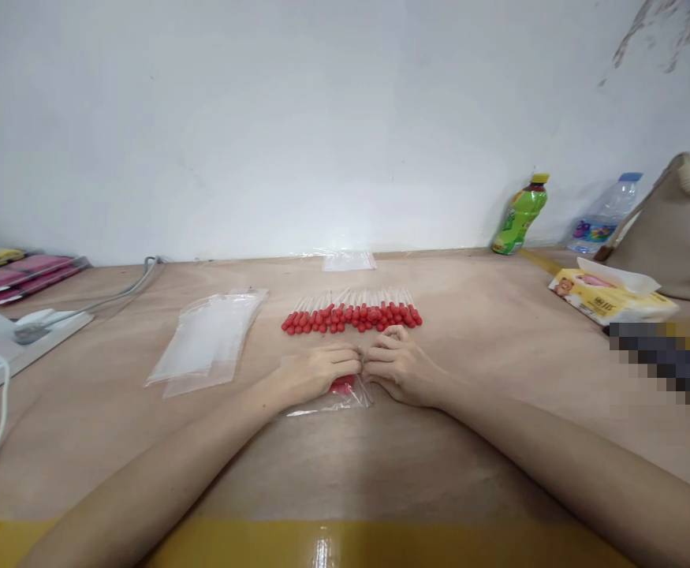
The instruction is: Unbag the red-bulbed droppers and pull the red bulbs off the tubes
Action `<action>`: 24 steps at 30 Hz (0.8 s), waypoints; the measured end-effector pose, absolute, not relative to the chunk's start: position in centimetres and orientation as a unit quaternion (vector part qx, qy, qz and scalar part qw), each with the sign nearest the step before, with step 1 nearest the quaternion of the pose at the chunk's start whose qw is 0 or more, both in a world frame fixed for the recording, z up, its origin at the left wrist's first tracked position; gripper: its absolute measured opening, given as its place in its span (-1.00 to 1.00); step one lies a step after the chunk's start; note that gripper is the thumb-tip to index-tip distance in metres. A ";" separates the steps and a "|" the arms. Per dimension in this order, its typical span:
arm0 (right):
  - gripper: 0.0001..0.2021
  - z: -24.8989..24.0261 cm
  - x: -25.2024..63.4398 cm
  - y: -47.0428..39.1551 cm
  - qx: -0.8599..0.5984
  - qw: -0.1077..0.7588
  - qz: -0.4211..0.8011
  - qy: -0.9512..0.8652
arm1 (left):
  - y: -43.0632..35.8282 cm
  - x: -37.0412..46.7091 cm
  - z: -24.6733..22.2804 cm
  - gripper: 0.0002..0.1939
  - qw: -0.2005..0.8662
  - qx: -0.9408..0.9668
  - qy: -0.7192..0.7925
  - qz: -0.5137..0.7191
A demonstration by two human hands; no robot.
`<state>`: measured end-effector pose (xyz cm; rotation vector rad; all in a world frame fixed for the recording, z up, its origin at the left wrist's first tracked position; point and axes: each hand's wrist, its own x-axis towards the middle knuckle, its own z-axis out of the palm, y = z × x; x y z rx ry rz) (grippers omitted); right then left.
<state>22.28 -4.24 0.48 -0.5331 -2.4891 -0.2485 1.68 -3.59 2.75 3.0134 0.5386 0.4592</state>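
Note:
My left hand (315, 371) and my right hand (397, 364) meet at the middle of the wooden table (486, 371), fingers curled on the top edge of a small clear plastic bag (336, 398). Red-tipped pieces show inside the bag under my fingers. Just beyond my hands lies a row of several red-tipped clear sticks (353, 314), tips toward me. A stack of flat clear bags (208, 341) lies to the left of my left hand.
Another clear bag (348, 260) lies by the wall. A green bottle (520, 214), a clear water bottle (608, 213), a beige bag (676, 233) and a tissue pack (608, 293) stand at the right. A power strip with cables (19, 331) and pink packets (22, 276) sit at the left.

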 end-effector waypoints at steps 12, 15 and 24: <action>-0.88 -0.2 24.6 -3.3 -0.317 0.317 0.026 -0.893 | -4.0 0.5 4.7 -0.82 0.041 0.958 0.205 0.197; -0.89 -0.5 24.3 -3.7 -0.348 0.377 0.076 -0.855 | -4.4 0.8 4.3 -0.81 0.010 0.946 0.262 0.189; -0.61 1.5 23.6 -6.5 -0.378 0.287 0.118 -0.872 | -5.0 1.0 4.3 -0.83 0.146 0.828 0.518 0.157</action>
